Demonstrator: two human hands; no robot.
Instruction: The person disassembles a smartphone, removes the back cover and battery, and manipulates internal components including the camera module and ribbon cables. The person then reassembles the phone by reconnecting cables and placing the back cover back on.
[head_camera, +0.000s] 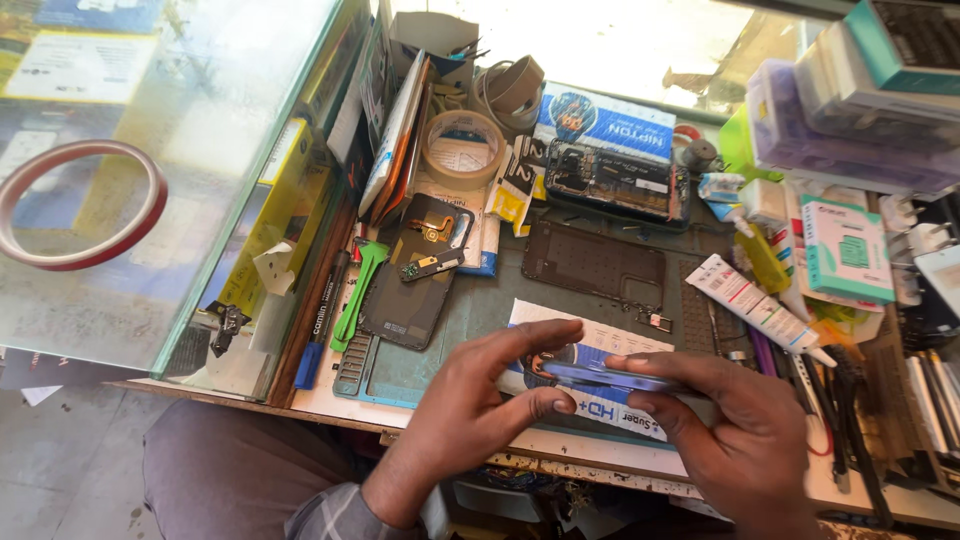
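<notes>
Head view: the phone (610, 377) lies flat between both hands above the bench (480, 310), its long axis running left to right. The left hand (480, 405) pinches its left end, the right hand (730, 420) clamps its right end (both equally near), over a printed card (600, 335).

A roll of tan tape (461, 148) lies at the back of the cluttered tabletop (470, 310), beside an opened phone (615, 181) with its insides showing. A dark phone frame (594, 264) lies flat near a white glue tube (756, 306), and a red tape ring (75, 204) rests on the glass case (190, 150) well apart to the left.
</notes>
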